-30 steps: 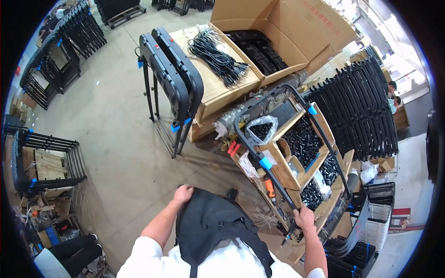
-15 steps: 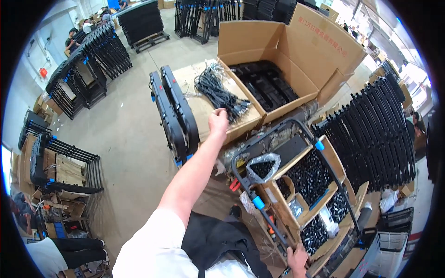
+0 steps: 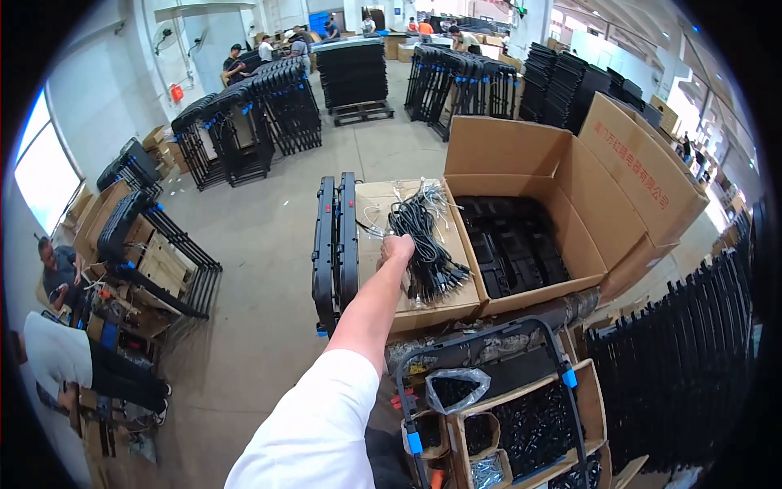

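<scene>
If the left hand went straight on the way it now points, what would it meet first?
Most likely the bundle of black cables, lying right by the left hand; it may be touching them, but depth is hard to judge here.

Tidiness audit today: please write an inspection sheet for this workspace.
Surface: tan top, partly bare.
Job's things: black cable bundle on it; two upright black frames along the top's left.
Clutter: open carton of black parts; clear bag and tray of small black pieces.
Hands: left hand at the bundle's left edge, grip unclear; right hand not in view.
Cables: loosely piled, pale leads at the far end.
Surroundings: stacked black racks at right; people in the background.
</scene>
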Action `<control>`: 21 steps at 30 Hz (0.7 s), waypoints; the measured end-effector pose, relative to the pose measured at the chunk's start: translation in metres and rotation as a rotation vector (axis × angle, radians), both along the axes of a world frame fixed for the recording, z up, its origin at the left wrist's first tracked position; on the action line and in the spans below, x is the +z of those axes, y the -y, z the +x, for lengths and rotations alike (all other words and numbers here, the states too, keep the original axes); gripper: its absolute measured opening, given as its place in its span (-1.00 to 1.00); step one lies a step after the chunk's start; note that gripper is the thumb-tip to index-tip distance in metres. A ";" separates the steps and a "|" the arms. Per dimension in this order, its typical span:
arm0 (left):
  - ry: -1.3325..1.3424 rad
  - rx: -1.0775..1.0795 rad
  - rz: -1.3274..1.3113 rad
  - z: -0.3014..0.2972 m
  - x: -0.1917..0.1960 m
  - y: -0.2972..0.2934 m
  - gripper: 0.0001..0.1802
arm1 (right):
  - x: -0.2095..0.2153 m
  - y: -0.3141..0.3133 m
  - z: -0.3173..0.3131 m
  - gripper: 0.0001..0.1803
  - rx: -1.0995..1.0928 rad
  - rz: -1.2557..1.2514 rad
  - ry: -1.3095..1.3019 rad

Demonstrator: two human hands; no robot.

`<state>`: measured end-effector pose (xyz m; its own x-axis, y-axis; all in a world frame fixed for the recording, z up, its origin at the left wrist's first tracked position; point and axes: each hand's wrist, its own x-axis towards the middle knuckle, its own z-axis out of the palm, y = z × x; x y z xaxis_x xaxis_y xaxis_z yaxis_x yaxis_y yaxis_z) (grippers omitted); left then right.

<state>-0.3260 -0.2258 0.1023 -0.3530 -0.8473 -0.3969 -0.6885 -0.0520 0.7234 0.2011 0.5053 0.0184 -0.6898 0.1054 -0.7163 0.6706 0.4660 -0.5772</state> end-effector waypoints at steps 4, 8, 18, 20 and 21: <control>-0.221 0.251 -0.071 0.021 0.031 0.045 -0.33 | 0.158 0.101 -0.125 -0.44 0.577 0.477 -0.165; -0.549 0.150 -0.439 0.020 0.078 0.022 -0.38 | 0.166 0.103 -0.168 -0.51 0.591 0.380 -0.327; -1.354 -0.223 -0.050 0.173 0.200 0.004 -0.79 | 0.183 0.216 -0.208 -0.58 0.830 0.235 -0.744; -1.407 -0.353 0.029 0.215 0.206 -0.015 -0.81 | 0.204 0.255 -0.212 -0.61 0.777 0.007 -0.742; -1.390 -0.395 0.101 0.238 0.209 -0.030 -0.84 | 0.189 0.269 -0.225 -0.52 0.827 -0.049 -0.869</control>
<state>-0.0878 -0.1960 0.3116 -0.6952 -0.5948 0.4036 0.5727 -0.1191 0.8110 -0.0234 0.2360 0.2073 -0.7902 -0.6121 0.0310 -0.4438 0.5365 -0.7178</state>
